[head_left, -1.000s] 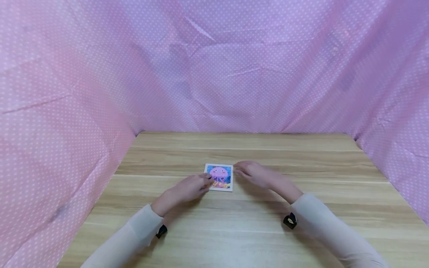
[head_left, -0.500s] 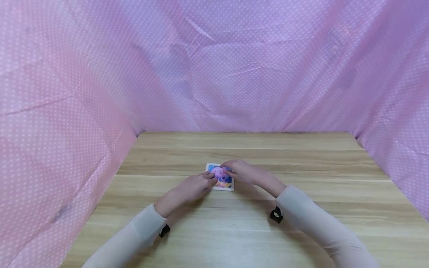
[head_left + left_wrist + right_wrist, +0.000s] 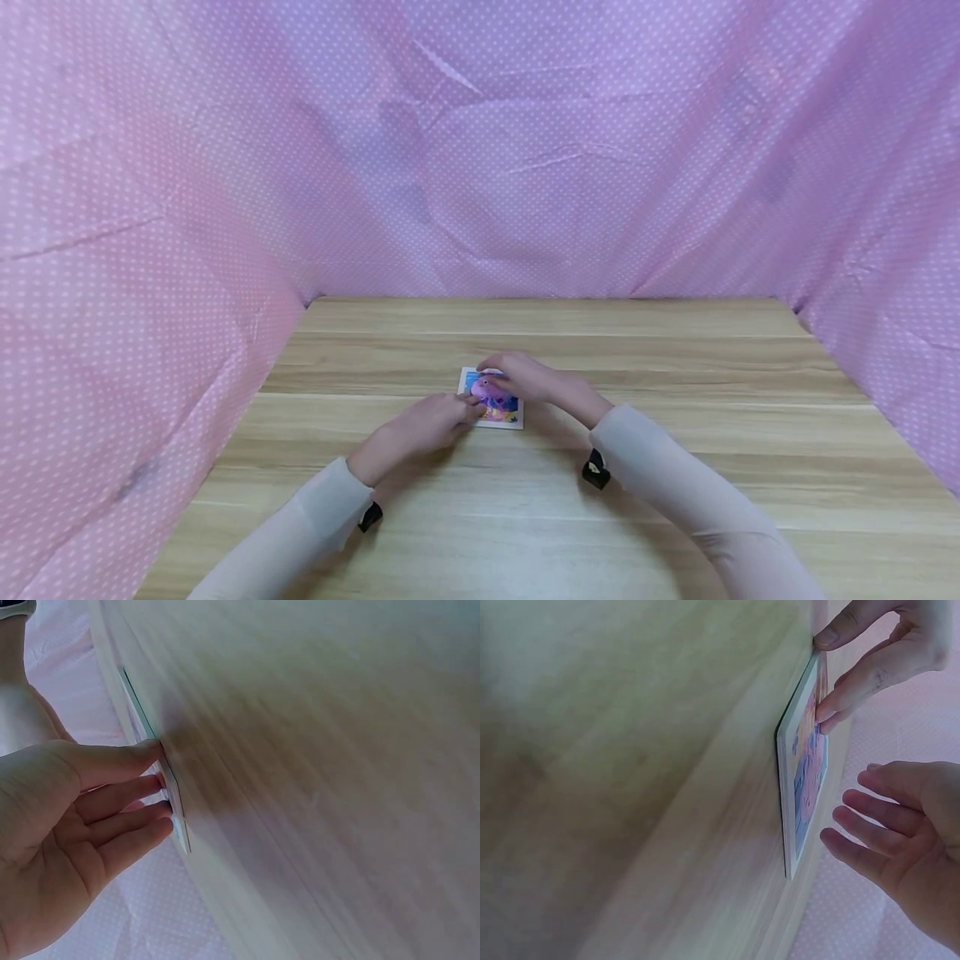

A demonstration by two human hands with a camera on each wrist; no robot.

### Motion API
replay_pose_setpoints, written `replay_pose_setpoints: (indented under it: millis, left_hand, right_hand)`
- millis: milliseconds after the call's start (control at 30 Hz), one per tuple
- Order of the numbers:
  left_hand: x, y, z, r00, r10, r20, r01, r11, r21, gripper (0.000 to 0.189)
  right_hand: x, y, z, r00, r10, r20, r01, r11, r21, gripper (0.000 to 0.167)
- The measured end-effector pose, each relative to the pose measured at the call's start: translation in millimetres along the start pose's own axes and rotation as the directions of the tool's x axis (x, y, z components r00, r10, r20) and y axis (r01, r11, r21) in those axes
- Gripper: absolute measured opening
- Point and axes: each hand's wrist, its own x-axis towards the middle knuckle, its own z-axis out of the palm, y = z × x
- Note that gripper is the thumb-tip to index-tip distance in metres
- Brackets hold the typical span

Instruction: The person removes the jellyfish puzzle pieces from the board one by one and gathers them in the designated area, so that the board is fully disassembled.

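Note:
A square picture board (image 3: 507, 416) with a white border and a pink jellyfish picture lies flat on the table. My left hand (image 3: 433, 419) is at its left side; in the left wrist view the thumb (image 3: 142, 755) touches the board's near edge while fingertips rest on the picture. Above the board's upper right part is my right hand (image 3: 529, 379), its fingers loosely spread. The right wrist view shows a gap between those fingers (image 3: 866, 862) and the board (image 3: 810, 780), with nothing held. In the head view the right hand hides part of the jellyfish.
The board rests on a wood-grain table (image 3: 480, 533). Pink polka-dot cloth (image 3: 480, 167) hangs behind the table and along both sides. A small black device (image 3: 596, 471) sits under the right wrist, and another black device (image 3: 371, 517) under the left.
My right hand has moved left from beside the board's right edge to over the picture. The left hand has stayed at the left side, and the board has hardly moved.

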Motion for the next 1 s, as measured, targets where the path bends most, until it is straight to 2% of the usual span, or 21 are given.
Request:
replay_pose_setpoints:
  millis: [200,367,467,633,800,1000]
  left_hand:
    - [-0.6,-1.2,-0.8,1.000,-0.015,0.017,0.015,0.999,-0.038,0.031]
    - [1.8,-2.7,0.8,0.999,0.033,0.006,-0.034,0.998,0.057,0.027]
    - [2.2,-3.1,0.7,0.999,0.035,0.009,-0.036,0.996,0.081,0.027]
    - [1.7,-3.6,0.5,1.000,-0.004,0.028,0.004,1.000,0.025,0.032]
    - [2.3,-5.2,1.6,1.000,-0.005,0.002,0.005,1.000,0.019,0.030]
    - [3.5,-7.5,3.1,1.000,-0.001,0.001,0.001,1.000,-0.013,0.029]
  right_hand:
    - [8.8,3,-1,0.999,0.028,0.034,-0.029,0.998,0.046,0.028]
    - [12.8,5,1,0.998,0.019,0.057,-0.023,0.998,0.062,0.027]
    - [15.1,7,3,0.997,0.035,0.074,-0.041,0.995,0.088,0.028]
    - [19.0,11,5,0.993,0.051,0.105,-0.059,0.996,0.074,0.032]
    - [22.9,12,6,0.990,0.073,0.124,-0.082,0.995,0.065,0.033]
    - [27.9,10,7,0.979,0.128,0.160,-0.136,0.990,0.039,0.029]
